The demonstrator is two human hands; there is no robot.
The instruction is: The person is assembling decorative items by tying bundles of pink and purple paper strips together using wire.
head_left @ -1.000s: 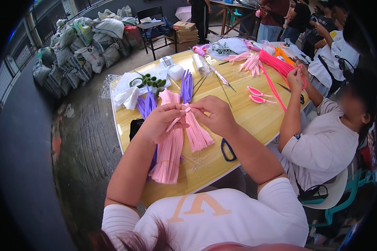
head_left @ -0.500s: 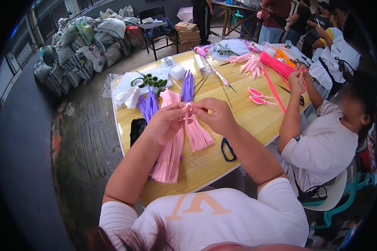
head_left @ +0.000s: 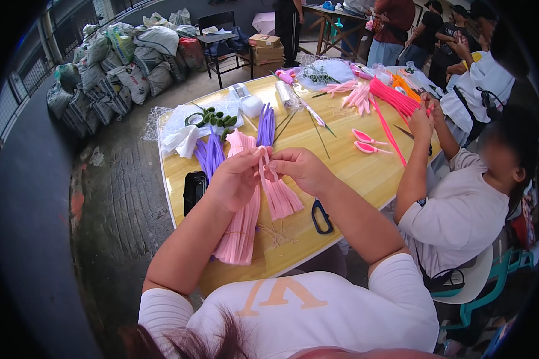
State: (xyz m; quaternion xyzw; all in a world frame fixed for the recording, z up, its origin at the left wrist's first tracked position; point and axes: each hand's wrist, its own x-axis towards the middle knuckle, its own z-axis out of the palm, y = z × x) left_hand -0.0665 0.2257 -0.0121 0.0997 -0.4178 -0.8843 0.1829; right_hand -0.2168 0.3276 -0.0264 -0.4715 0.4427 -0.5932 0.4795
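At a yellow wood-grain table (head_left: 353, 170), with piled sacks (head_left: 123, 66) beyond it on the left, pinches a looped pale pink strip (head_left: 262, 170) between the fingertips of left hand (head_left: 236, 176) and right hand (head_left: 307, 169), both gripping it. Holds it raised over a short pink bundle (head_left: 282, 201), right of a longer pink bundle (head_left: 238, 238). Has purple strips (head_left: 210, 154) past the left hand, a dark scissor handle (head_left: 315, 219) below the right, and bright pink strips (head_left: 394, 98) farther off.

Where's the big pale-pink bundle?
In the head view, the big pale-pink bundle lies on the table, left of the smaller one, partly hidden by the left hand.
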